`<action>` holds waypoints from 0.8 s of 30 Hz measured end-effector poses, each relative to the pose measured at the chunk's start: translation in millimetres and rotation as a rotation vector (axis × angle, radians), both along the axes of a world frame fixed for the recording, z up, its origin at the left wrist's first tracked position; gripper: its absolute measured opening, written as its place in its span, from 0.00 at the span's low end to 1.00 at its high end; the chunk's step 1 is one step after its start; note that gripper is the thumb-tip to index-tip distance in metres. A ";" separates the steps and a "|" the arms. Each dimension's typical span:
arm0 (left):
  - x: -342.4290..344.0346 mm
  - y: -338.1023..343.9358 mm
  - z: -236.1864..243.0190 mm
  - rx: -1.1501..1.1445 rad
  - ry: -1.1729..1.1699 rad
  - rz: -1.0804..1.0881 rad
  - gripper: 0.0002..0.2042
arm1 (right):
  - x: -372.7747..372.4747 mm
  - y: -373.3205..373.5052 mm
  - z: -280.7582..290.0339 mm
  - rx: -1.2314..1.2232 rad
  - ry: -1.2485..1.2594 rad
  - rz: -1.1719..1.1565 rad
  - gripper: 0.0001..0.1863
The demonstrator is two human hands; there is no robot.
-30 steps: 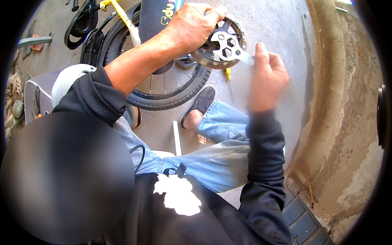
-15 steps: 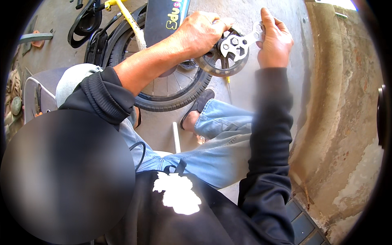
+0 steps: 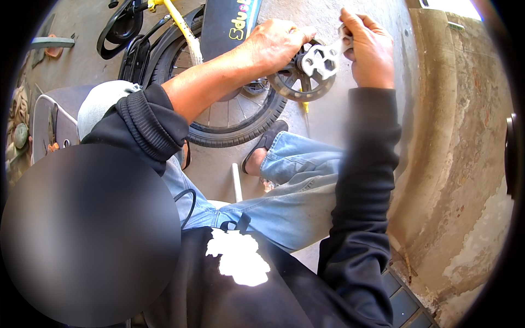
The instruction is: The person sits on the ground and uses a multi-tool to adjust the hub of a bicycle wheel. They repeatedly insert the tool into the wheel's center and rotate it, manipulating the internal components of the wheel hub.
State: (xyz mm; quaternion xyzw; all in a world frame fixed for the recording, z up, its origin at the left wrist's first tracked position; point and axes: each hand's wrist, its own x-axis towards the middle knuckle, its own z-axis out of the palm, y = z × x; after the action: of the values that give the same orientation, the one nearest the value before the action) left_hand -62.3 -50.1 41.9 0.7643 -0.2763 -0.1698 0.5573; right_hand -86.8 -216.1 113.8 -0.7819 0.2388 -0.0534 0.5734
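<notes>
My left hand (image 3: pixel 273 46) is closed on the upper edge of a small spoked wheel (image 3: pixel 284 87) with a dark hub. My right hand (image 3: pixel 366 52) grips the handle of a flat silver multi-hole spanner (image 3: pixel 320 61), whose broad head lies over the wheel's centre. Behind them are a bicycle tyre (image 3: pixel 235 136), a yellow frame tube (image 3: pixel 183 27) and a dark panel (image 3: pixel 221 19). A yellow-handled screwdriver (image 3: pixel 305 107) lies below the small wheel, partly hidden by it.
A worn plaster wall (image 3: pixel 448 136) runs down the right. At left sit a grey padded bag or seat (image 3: pixel 46 109) with tools and assorted clutter. A metal tube (image 3: pixel 236 180) stands between my legs, over the concrete floor.
My right hand has moved up and turned with the spanner, its handle now angled upward. My left hand and the small wheel have shifted slightly right and down.
</notes>
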 end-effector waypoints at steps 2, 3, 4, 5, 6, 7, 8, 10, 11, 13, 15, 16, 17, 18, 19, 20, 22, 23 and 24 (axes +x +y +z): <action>-1.4 -0.4 1.1 0.023 -0.036 -0.011 0.16 | -1.6 -9.6 -2.4 0.181 -0.112 -0.079 0.10; -2.0 0.2 2.8 0.036 0.004 -0.025 0.15 | -2.6 -11.7 -2.5 0.273 -0.167 -0.117 0.09; -2.6 0.2 4.7 0.050 0.044 -0.039 0.14 | -10.7 -16.1 -1.5 0.329 -0.130 -0.120 0.08; -1.8 1.6 4.5 0.056 0.016 -0.036 0.14 | -16.7 -12.9 -1.3 0.334 -0.136 -0.145 0.08; -1.0 3.6 4.0 0.063 -0.011 -0.033 0.14 | -22.9 -8.4 -1.1 0.338 -0.143 -0.170 0.08; -0.2 5.2 3.6 0.069 -0.038 -0.031 0.14 | -27.1 -6.5 -2.6 0.342 -0.150 -0.195 0.08; -0.9 4.9 0.1 0.021 -0.067 -0.012 0.15 | -33.5 -8.8 -7.2 0.357 -0.142 -0.176 0.09; -0.9 3.3 -7.3 -0.075 -0.123 0.025 0.20 | -46.9 -8.6 -12.3 0.385 -0.114 -0.168 0.09; -1.7 4.0 -7.4 -0.086 -0.109 0.024 0.20 | -53.8 -6.3 -13.3 0.403 -0.100 -0.165 0.10; -1.1 5.1 -7.2 -0.098 -0.060 0.025 0.19 | -64.4 -0.5 -12.4 0.357 -0.050 -0.146 0.12; 1.1 3.2 -4.6 -0.097 0.028 0.028 0.17 | -72.4 4.1 -12.7 0.292 -0.043 -0.130 0.12; 2.3 2.2 -3.1 -0.092 0.082 0.032 0.15 | -75.4 7.0 -10.5 0.242 -0.027 -0.129 0.14; 3.9 1.1 -1.7 -0.088 0.134 0.037 0.14 | -78.2 7.1 -6.8 0.219 0.002 -0.103 0.14; 4.8 1.0 -0.6 -0.073 0.139 0.024 0.14 | -81.1 7.1 -3.4 0.196 0.031 -0.077 0.14; 5.3 1.6 0.3 -0.059 0.145 0.013 0.15 | -83.9 7.5 0.2 0.172 0.061 -0.050 0.15; 4.9 2.4 5.4 -0.043 0.150 0.001 0.16 | -86.6 10.1 3.3 0.156 0.076 -0.059 0.14; 2.4 1.3 15.7 -0.080 0.395 0.037 0.18 | -94.0 15.2 9.1 0.131 0.089 -0.086 0.14; 1.2 2.4 18.8 -0.057 0.409 0.052 0.18 | -97.0 16.9 10.8 0.119 0.095 -0.095 0.14; 0.6 3.3 20.4 -0.034 0.423 0.068 0.19 | -100.6 16.4 9.3 0.139 0.067 -0.081 0.13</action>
State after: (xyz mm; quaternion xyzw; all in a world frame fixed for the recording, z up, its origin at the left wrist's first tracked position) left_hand -61.6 -46.8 62.3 0.7111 -0.1301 -0.3026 0.6212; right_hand -187.5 -199.7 123.0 -0.7313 0.2922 -0.0338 0.6153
